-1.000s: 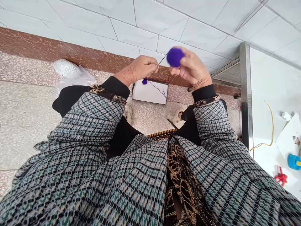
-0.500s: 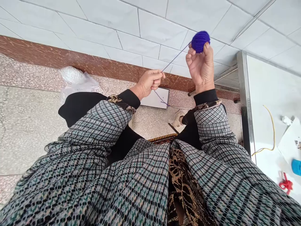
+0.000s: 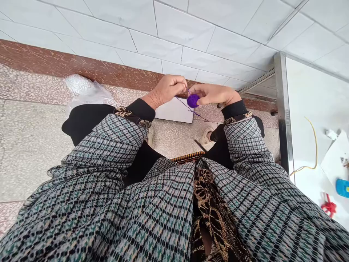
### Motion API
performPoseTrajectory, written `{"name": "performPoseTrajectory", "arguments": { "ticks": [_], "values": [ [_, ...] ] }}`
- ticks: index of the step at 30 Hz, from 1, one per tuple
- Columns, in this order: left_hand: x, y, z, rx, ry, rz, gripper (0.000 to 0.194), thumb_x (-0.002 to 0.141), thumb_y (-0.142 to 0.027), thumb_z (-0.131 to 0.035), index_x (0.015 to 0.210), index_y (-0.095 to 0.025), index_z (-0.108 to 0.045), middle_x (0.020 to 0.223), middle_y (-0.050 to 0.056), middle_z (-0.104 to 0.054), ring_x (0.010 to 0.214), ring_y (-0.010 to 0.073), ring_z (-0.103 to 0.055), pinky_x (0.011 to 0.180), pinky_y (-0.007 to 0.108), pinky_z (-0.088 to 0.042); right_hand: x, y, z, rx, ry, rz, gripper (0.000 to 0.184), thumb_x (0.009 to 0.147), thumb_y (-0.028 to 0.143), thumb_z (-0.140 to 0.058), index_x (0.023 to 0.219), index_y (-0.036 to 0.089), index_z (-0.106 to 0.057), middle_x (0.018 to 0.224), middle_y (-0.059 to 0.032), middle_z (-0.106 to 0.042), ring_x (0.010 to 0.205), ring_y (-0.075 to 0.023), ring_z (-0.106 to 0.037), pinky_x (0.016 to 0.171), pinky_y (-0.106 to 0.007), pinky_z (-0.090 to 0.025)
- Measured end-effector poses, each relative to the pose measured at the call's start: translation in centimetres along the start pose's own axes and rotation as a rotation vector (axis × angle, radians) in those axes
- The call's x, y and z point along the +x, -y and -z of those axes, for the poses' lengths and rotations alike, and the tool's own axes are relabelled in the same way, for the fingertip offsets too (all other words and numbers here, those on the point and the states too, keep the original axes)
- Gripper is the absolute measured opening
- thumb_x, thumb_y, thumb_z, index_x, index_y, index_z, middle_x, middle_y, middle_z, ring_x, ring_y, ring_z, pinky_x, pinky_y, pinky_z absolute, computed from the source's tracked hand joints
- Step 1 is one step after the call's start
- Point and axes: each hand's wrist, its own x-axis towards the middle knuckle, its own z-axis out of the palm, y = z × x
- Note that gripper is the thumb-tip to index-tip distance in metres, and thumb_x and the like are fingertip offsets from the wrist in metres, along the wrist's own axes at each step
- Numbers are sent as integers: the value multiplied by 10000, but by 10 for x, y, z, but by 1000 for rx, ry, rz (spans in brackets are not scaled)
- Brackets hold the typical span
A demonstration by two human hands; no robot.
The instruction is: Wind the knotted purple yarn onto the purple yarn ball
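A small ball of purple yarn (image 3: 193, 100) is gripped in my right hand (image 3: 214, 94), between thumb and fingers. Just left of it, my left hand (image 3: 170, 89) is closed, pinching the yarn strand (image 3: 188, 90) that runs to the ball. From below my left hand a loose length of the same yarn (image 3: 200, 116) slants down to the right, with a small tangle in it. The two hands are close together, out in front of my knees.
On the floor beneath lies a white flat panel (image 3: 176, 111). A clear plastic bag (image 3: 87, 91) with white material sits by the wall at left. At right stands a white table (image 3: 302, 109) bearing a yellow cord (image 3: 316, 153), red yarn (image 3: 329, 205) and a blue object (image 3: 342, 187).
My right hand has come down and left with the yarn ball, from high up to beside my left hand. The strand between them is much shorter. My left hand has shifted slightly left.
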Motion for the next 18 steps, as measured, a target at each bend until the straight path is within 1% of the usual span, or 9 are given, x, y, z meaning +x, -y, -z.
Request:
{"name": "performPoseTrajectory", "arguments": {
  "ticks": [1,3,6,9,11,13,15,16,18],
  "values": [
    [1,4,2,-29,-10,20,216,882,-139,-537,669,-172,-529,600,-29,-452,563,97,-411,618,261,-369,-4,2,-1,145,51,60,467,716,307,-842,1068,177,-564,953,-7,-664,803,-132,-598,757,-265,-556],
    [3,7,4,-84,6,43,250,897,-152,-540,651,-177,-509,591,-27,-434,546,90,-390,591,248,-352,-7,8,0,441,-12,166,616,688,429,-888,1120,189,-520,976,-2,-658,763,-119,-605,736,-266,-580],
    [2,-1,1,-152,121,77,250,869,-124,-530,623,-169,-525,595,-5,-473,538,86,-401,558,232,-328,2,10,1,672,-359,274,650,719,548,-866,1127,225,-478,982,7,-627,792,-119,-612,801,-272,-595],
    [-1,-14,-2,-181,276,142,222,829,-110,-564,613,-154,-588,584,7,-500,530,86,-415,536,224,-317,17,4,-1,529,-636,194,484,773,479,-797,1057,238,-487,970,-1,-605,830,-139,-577,807,-281,-571],
    [-2,-18,0,-192,295,169,208,817,-111,-599,613,-150,-613,573,6,-499,529,85,-411,527,223,-308,20,-2,-4,250,-539,66,402,720,321,-806,990,217,-528,922,-10,-607,807,-146,-541,759,-277,-541],
    [-1,-16,3,-231,240,183,198,817,-115,-618,623,-152,-621,563,4,-495,524,83,-396,514,224,-281,15,-4,-5,60,-232,19,389,668,236,-824,958,189,-570,888,-16,-625,815,-149,-547,740,-265,-526],
    [1,-11,6,-302,187,204,199,826,-119,-611,631,-156,-616,541,-4,-471,504,78,-361,497,230,-241,5,-1,-5,103,72,83,453,662,275,-861,1006,172,-585,925,-25,-656,849,-152,-588,744,-258,-532],
    [1,-8,7,-342,171,216,212,829,-117,-600,622,-159,-601,532,-9,-451,492,74,-343,491,233,-229,0,1,-5,195,138,139,500,675,326,-872,1045,170,-573,964,-33,-668,855,-151,-609,741,-259,-538],
    [2,-6,5,-397,160,239,251,832,-105,-577,588,-161,-556,539,-11,-433,475,62,-326,485,231,-232,-5,7,-4,431,56,256,593,695,422,-876,1113,182,-531,1014,-35,-673,798,-134,-624,708,-260,-541]
  ]
}}
